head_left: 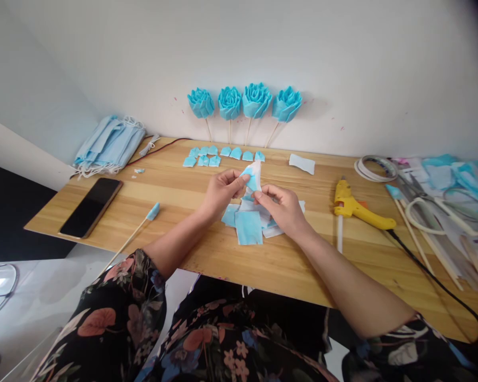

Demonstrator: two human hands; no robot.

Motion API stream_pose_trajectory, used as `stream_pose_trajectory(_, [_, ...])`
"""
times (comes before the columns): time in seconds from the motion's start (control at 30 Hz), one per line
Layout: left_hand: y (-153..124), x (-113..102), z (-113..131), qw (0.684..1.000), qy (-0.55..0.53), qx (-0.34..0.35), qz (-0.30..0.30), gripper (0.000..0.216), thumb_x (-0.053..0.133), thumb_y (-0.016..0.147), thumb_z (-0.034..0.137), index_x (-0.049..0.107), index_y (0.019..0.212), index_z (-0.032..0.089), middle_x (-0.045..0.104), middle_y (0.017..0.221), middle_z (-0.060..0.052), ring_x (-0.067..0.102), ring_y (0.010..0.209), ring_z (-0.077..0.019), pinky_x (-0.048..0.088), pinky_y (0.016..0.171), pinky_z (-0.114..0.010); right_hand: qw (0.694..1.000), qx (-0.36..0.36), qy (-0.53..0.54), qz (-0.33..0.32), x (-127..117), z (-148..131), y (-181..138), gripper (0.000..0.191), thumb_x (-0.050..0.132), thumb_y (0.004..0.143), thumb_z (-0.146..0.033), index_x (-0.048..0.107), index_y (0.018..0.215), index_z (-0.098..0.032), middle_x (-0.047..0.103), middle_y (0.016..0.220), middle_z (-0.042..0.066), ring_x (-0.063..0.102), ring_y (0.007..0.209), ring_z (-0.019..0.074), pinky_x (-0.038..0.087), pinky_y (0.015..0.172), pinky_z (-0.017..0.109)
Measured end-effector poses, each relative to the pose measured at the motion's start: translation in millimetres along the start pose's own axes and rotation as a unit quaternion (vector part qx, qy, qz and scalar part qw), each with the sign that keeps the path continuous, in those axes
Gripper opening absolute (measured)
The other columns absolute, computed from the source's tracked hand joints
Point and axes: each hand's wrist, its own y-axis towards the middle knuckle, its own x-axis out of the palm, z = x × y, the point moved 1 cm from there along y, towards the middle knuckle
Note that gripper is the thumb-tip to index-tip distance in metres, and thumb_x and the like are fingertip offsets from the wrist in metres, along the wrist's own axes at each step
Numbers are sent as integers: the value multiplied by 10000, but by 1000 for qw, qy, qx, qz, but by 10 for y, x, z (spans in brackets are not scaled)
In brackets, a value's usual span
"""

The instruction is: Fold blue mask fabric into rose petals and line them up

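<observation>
Between my two hands is a small blue-and-white fabric piece [254, 175], folded towards a point at its top. My left hand [223, 192] pinches its left side between thumb and fingers. My right hand [281, 206] grips its lower corner, fingers closed. Below them lies a loose pile of cut blue and white fabric squares [249, 228], partly covered by my right hand. Just beyond my hands, several small folded blue petals [203, 152] lie in rows on the wooden table [175, 185].
Several blue fabric roses on sticks [229, 103] lean against the wall. Face masks [109, 142], a phone [91, 207] and a blue-tipped stick [153, 212] are on the left. A yellow glue gun [358, 209], tape roll [376, 168] and scissors [426, 212] lie on the right.
</observation>
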Motion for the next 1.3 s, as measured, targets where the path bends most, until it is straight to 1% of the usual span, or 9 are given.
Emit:
stream_pose_trajectory(0.17, [5,-20,28,1000,-1,-10,13,376,772,766,453,570,640,162,456,499,52,364,483,-54,295,509,-234,1000,0,12,1,-22,22,9,261,602,890,-400,685,746,-199,721,743,14,623,698,153,449,622,275])
stream_pose_trajectory(0.33, [14,-30,-2,1000,-6,-15,9,359,765,774,451,582,655,166,459,499,52,358,478,-54,285,502,-233,996,-8,84,16,-42,68,24,349,571,913,-523,707,839,-211,742,809,32,677,815,188,509,759,316])
stream_pose_trajectory(0.43, [5,-10,-35,1000,-8,-11,-8,352,761,772,449,592,657,162,466,497,50,356,477,-53,275,499,-235,998,-6,67,4,-35,68,20,335,603,895,-516,693,792,-210,728,784,25,657,764,175,499,709,302])
stream_pose_trajectory(0.57, [-5,7,-75,1000,1,-10,-14,358,763,762,450,587,644,161,467,495,48,354,475,-53,267,492,-238,1000,-13,1,4,-26,23,3,293,619,883,-414,630,683,-201,672,678,2,592,654,145,436,603,277])
stream_pose_trajectory(0.83, [2,-2,-83,1000,7,-6,-12,375,763,762,457,571,635,161,465,501,48,357,477,-51,269,492,-236,999,-27,-46,10,-25,-33,3,305,580,889,-363,561,632,-200,620,627,-11,523,594,122,371,561,273])
stream_pose_trajectory(0.93, [2,-3,-64,1000,4,-3,-9,384,766,760,458,567,627,157,465,500,47,357,481,-50,267,497,-234,999,-28,-40,12,-20,-10,3,307,581,896,-378,588,649,-196,653,652,-2,530,597,124,375,566,274])
stream_pose_trajectory(1.1, [4,-3,-19,1000,0,-10,0,378,768,755,463,582,648,152,459,489,53,359,480,-50,284,508,-225,1000,14,10,10,-21,41,2,337,551,923,-458,699,774,-193,734,762,31,598,652,152,409,566,274])
stream_pose_trajectory(1.2, [10,-5,-19,1000,-1,-10,2,385,768,751,469,577,647,151,461,487,54,362,478,-50,285,506,-222,999,13,42,13,-28,34,9,325,551,925,-449,695,773,-200,748,802,36,654,768,181,456,641,281])
stream_pose_trajectory(1.3, [12,-5,-45,1000,2,-8,-2,391,764,751,474,569,645,153,464,490,54,355,474,-47,275,500,-224,999,7,47,6,-27,19,12,262,593,899,-430,683,789,-210,735,793,18,648,763,173,459,665,283])
